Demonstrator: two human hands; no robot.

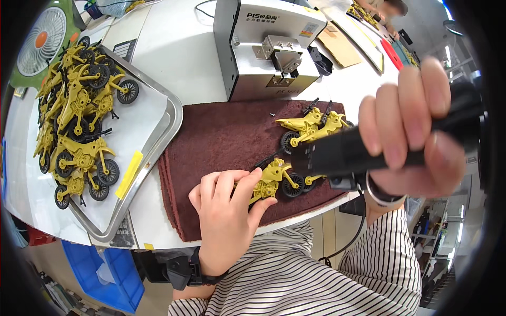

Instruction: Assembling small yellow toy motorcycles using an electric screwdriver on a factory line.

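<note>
My left hand (224, 216) presses a yellow toy motorcycle (270, 178) with black wheels down on a folded brown towel (211, 131). Its fingers and thumb close round the body, hiding the rear part. Raised at the right, my right hand (414, 124) grips a black electric screwdriver (348, 150), slightly blurred. The tool's narrow end points left, above the held toy's front and handlebar; whether it touches the toy I cannot tell. Just behind lie two more yellow toy motorcycles (311, 124), partly covered by the tool. A tiny dark screw (272, 114) rests on the towel.
A metal screw feeder (269, 52) stands behind the towel. At left, a metal tray (171, 118) holds a heap of yellow toy motorcycles (79, 116). Beyond it is a green fan (45, 39). A blue bin (108, 274) sits below the table; another person (390, 10) is far right.
</note>
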